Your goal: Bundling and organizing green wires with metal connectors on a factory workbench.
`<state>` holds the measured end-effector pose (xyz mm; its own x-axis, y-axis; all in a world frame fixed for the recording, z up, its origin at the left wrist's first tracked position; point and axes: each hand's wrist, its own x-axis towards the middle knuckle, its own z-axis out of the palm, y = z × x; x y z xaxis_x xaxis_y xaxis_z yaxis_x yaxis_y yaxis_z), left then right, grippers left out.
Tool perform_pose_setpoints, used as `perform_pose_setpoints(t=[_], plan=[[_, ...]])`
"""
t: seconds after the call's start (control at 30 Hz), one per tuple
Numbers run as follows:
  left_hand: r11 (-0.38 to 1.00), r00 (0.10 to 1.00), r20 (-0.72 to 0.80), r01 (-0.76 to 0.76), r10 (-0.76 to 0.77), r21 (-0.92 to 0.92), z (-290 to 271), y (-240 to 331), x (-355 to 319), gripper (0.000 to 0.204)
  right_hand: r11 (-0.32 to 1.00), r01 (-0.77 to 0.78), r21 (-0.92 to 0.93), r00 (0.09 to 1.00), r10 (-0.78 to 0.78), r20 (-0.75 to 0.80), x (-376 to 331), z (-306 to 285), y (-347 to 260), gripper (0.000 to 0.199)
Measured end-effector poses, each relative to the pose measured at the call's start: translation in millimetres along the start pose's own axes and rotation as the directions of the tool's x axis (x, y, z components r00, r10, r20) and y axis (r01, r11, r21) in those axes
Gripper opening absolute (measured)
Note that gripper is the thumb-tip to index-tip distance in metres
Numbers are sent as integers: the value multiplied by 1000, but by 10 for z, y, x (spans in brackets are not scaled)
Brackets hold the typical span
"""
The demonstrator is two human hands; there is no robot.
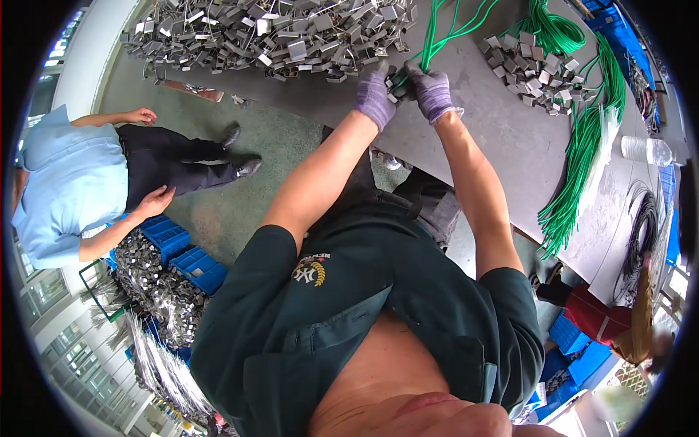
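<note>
Both my hands wear purple gloves with dark grey fingers and meet at the near edge of the grey table. My left hand [376,96] is closed at the ends of a few green wires [428,49], where small metal pieces [395,81] show between the hands. My right hand [431,92] is wrapped round the same wires, which run from it away over the table. The gloved fingers partly hide what each hand grips. Left of my hands lies a big heap of metal boxes [295,49] with short leads.
A smaller pile of metal boxes [535,76] and long green wire bundles [564,207] lie right on the table [488,149], near a clear plastic bottle [646,151] and black cable [637,240]. A person in light blue [76,182] stands left, beside blue crates [195,268]. Another person in red [593,313] is lower right.
</note>
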<state>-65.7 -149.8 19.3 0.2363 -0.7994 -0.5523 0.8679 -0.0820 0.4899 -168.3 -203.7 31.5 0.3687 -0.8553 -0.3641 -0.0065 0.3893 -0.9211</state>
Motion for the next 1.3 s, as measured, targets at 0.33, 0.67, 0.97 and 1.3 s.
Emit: perform_pose_setpoints(t=[0.33,0.67,0.97,1.3], plan=[[-211,623,590,-574,514,791,248,44,26,35,729,14,-684,999,-33,-14,408,-523,-264,41],[-841,232,914,-367,332,398,863,1683,-361,35,507,176,-844,935,-354,-17,720,-1120,313,44],[-806,873,342,91,346,584,1147,2491,-281,36,616,314,-723,859,-509,-61,432,-983,256,27],[-878,827,481,34,293,477,999,2569,-102,25,557,295,-776,831,-550,-79,463,-969,316,31]])
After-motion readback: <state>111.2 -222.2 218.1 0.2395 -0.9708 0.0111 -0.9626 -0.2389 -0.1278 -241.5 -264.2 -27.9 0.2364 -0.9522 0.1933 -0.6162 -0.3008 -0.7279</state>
